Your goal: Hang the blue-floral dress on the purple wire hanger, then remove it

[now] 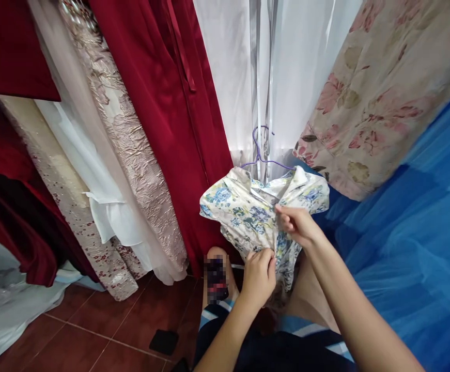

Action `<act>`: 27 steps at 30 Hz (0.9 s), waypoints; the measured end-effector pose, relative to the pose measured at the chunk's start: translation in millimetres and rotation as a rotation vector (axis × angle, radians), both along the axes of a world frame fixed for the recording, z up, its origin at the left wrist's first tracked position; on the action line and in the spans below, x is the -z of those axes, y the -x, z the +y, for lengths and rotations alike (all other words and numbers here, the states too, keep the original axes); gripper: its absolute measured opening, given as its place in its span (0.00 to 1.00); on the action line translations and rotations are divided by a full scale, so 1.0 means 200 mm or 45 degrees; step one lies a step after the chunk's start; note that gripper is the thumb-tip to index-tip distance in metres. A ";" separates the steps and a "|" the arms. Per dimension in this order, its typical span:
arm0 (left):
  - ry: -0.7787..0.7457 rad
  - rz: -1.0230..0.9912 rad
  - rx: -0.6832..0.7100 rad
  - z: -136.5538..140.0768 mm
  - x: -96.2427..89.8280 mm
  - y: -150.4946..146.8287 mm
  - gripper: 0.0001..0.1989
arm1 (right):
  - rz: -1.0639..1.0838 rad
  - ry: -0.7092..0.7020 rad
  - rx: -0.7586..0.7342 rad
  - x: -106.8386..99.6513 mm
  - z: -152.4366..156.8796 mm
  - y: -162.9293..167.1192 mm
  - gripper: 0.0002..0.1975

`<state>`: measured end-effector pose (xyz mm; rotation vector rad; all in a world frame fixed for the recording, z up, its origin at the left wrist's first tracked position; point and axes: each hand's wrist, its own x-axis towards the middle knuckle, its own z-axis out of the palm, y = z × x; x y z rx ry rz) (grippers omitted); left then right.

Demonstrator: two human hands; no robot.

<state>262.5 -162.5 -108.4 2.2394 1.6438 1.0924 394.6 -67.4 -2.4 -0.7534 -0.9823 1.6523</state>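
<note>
A white shirt with blue and yellow flowers (248,214) hangs on a purple wire hanger (259,155) in front of me, its collar spread at the top. My left hand (260,274) is closed on the front edge of the shirt, low down. Higher up, near the chest, my right hand (296,223) pinches the same front opening between thumb and fingers. Whether a button sits in either grip is too small to make out. The shirt's lower end drops between my legs.
Long garments hang all around: a dark red satin dress (151,77), white cloth (228,62), a floral dress (379,113) and blue tulle (410,248). On the red tiled floor (93,330) lies a small dark object (164,341). A phone (216,279) rests on my left thigh.
</note>
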 end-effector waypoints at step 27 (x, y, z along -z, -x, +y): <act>-0.615 -0.103 0.203 0.53 -0.99 0.22 0.10 | -0.375 -0.488 0.269 -0.27 0.15 0.12 0.19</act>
